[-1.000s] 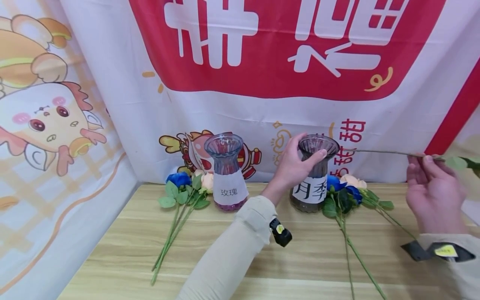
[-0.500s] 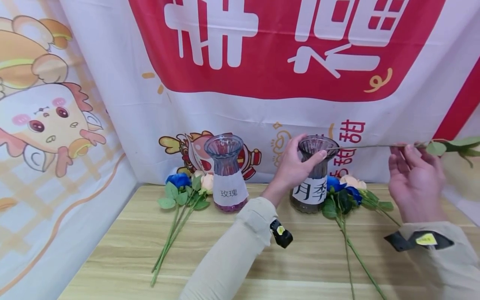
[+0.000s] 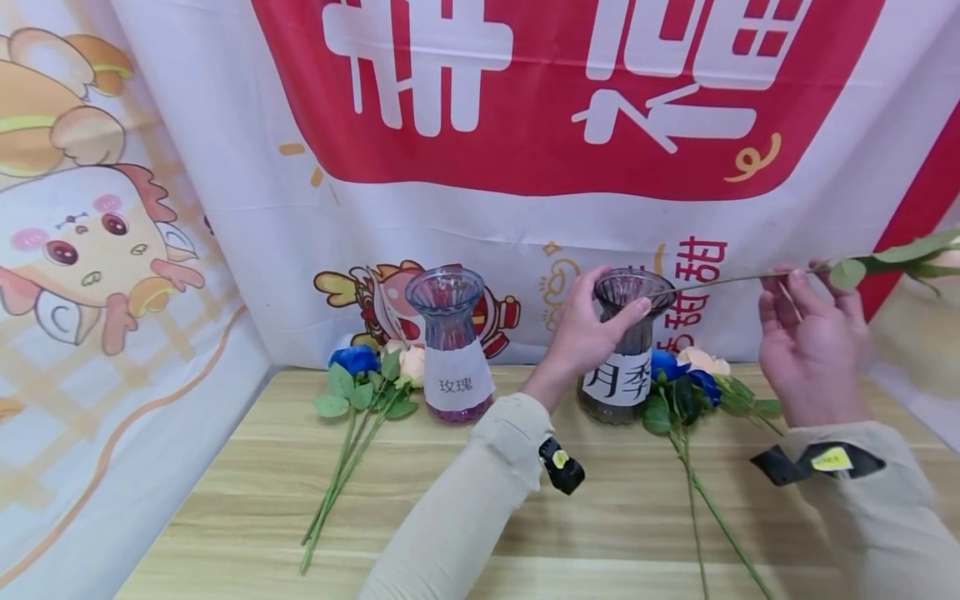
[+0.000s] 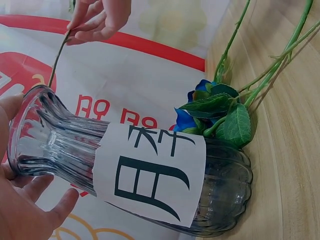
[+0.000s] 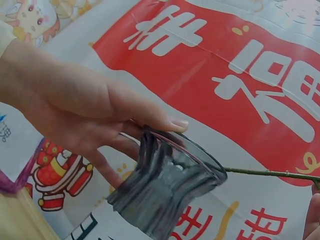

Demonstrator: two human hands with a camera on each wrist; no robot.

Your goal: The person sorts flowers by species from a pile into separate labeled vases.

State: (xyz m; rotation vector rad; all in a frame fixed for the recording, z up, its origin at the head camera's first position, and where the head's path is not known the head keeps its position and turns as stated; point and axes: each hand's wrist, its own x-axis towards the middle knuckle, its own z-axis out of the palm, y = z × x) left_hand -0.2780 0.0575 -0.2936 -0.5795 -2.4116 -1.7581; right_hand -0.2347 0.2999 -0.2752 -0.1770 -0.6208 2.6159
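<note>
My left hand (image 3: 581,340) holds the mouth of a dark glass vase (image 3: 617,382) with a white label, thumb over the near rim and fingers behind it. The vase stands upright on the wooden table. To its right, my right hand (image 3: 813,350) pinches the thin green stem (image 3: 720,282) of a leafy flower. That stem lies nearly level, sloping down to the left, and its cut end reaches over the vase's rim. A pale bloom (image 3: 951,255) at its other end is partly cut off by the head view's right edge.
A second labelled glass vase (image 3: 457,379) stands left, beside a blue rose (image 3: 355,360) and a cream rose (image 3: 412,365) with long stems. Blue roses (image 3: 703,386) and a cream rose (image 3: 703,360) lie right of the held vase. A printed cloth (image 3: 525,225) hangs behind.
My right hand has moved left and slightly up, carrying the stem's end from beside the rim to over the vase's mouth. My left hand has stayed on the vase.
</note>
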